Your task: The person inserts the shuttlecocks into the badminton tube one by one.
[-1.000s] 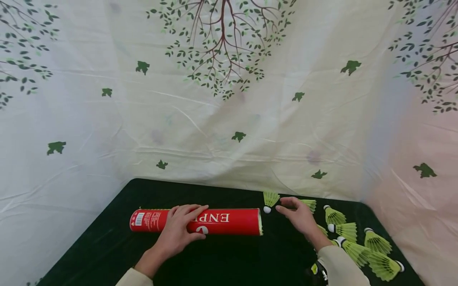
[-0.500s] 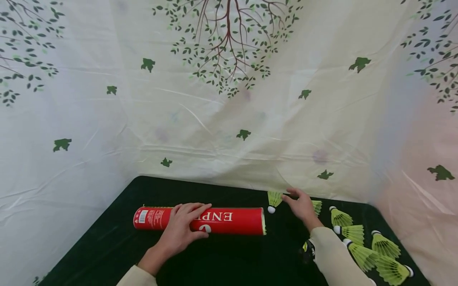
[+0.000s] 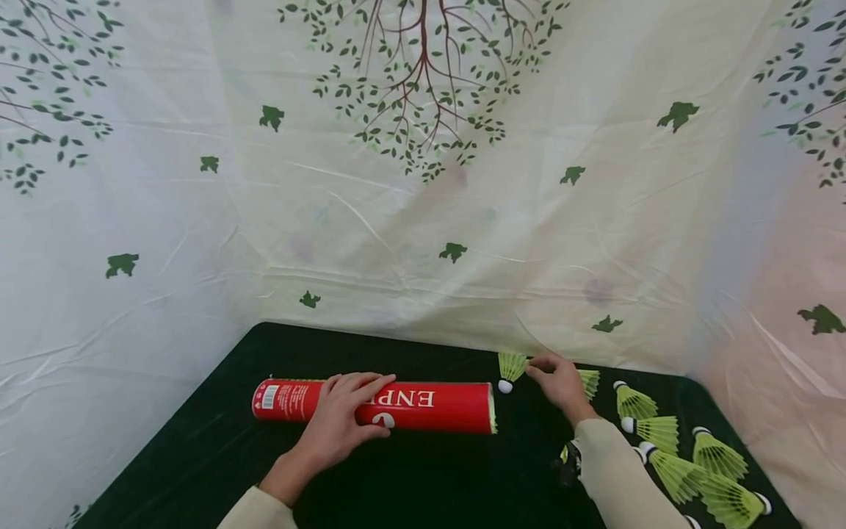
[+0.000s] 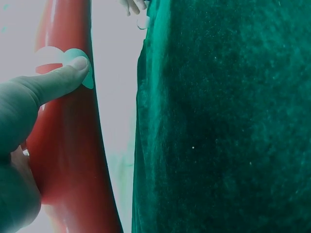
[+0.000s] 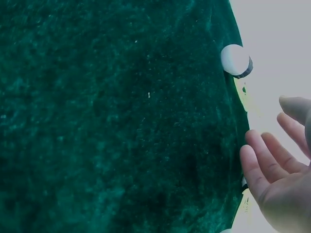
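Note:
A red shuttlecock tube (image 3: 456,408) lies sideways on the dark green cloth. My left hand (image 3: 344,415) grips it near its middle, fingers over the top and thumb along the near side; in the left wrist view the thumb (image 4: 68,77) lies on the tube's printed logo. Just past the tube's right end is a yellow-green shuttlecock (image 3: 512,367) with its white cork toward me. My right hand (image 3: 560,382) is beside it, thumb and forefinger right at its skirt. In the right wrist view, the shuttlecock's cork (image 5: 235,60) shows beyond the loosely bent fingers.
Several more yellow shuttlecocks (image 3: 720,455) lie scattered along the table's right side, one partly behind my right hand. A dark device (image 3: 568,464) sits under the right wrist. A pale curtain (image 3: 370,220) with printed trees and leaves hangs behind the table.
My right hand has moved slightly up toward the shuttlecock, its thumb and forefinger drawing closer to the skirt. The left hand still holds the tube. The view has shifted slightly.

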A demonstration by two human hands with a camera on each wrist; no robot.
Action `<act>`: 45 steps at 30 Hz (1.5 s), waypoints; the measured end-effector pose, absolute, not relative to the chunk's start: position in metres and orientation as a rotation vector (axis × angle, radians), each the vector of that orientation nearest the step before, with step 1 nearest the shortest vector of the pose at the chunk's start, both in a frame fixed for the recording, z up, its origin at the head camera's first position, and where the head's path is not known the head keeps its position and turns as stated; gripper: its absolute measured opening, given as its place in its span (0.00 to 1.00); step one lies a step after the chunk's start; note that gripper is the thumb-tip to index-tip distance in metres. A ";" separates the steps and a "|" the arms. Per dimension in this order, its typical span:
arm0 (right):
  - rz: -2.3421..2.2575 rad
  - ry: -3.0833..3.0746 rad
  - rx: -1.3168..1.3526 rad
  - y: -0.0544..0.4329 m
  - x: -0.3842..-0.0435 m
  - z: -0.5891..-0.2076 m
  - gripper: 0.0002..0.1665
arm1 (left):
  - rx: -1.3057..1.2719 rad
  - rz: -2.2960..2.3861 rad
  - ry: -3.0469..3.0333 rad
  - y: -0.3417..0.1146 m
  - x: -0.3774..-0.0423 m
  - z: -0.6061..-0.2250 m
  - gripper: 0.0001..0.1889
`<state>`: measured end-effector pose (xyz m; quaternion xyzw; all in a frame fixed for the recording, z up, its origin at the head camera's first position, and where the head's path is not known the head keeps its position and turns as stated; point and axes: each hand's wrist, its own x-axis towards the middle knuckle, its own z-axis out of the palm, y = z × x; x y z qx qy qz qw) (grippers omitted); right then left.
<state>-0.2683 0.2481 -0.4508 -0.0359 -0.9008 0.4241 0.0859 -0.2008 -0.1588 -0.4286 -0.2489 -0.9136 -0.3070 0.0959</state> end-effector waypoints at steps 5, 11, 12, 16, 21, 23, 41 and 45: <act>1.257 -2.707 -0.111 0.247 -0.276 -0.451 0.22 | -0.741 -0.903 -2.700 -0.159 -0.208 -0.431 0.46; 1.216 -2.789 -0.072 0.247 -0.287 -0.447 0.33 | -0.751 -0.898 -2.693 -0.158 -0.218 -0.432 0.45; 1.204 -2.798 -0.052 0.247 -0.289 -0.447 0.32 | -0.751 -0.898 -2.694 -0.157 -0.219 -0.432 0.45; 1.175 -2.806 -0.006 0.245 -0.288 -0.447 0.26 | -0.753 -0.895 -2.703 -0.157 -0.219 -0.432 0.45; 1.188 -2.775 -0.009 0.244 -0.284 -0.447 0.23 | -0.759 -0.898 -2.705 -0.159 -0.218 -0.432 0.46; 1.180 -2.768 -0.017 0.245 -0.282 -0.449 0.20 | -0.760 -0.897 -2.700 -0.160 -0.217 -0.432 0.46; 1.322 -2.905 -0.011 0.247 -0.251 -0.440 0.11 | -0.770 -0.903 -2.707 -0.170 -0.213 -0.435 0.46; 1.304 -2.874 0.083 0.247 -0.234 -0.435 0.12 | -0.777 -0.898 -2.709 -0.173 -0.211 -0.436 0.46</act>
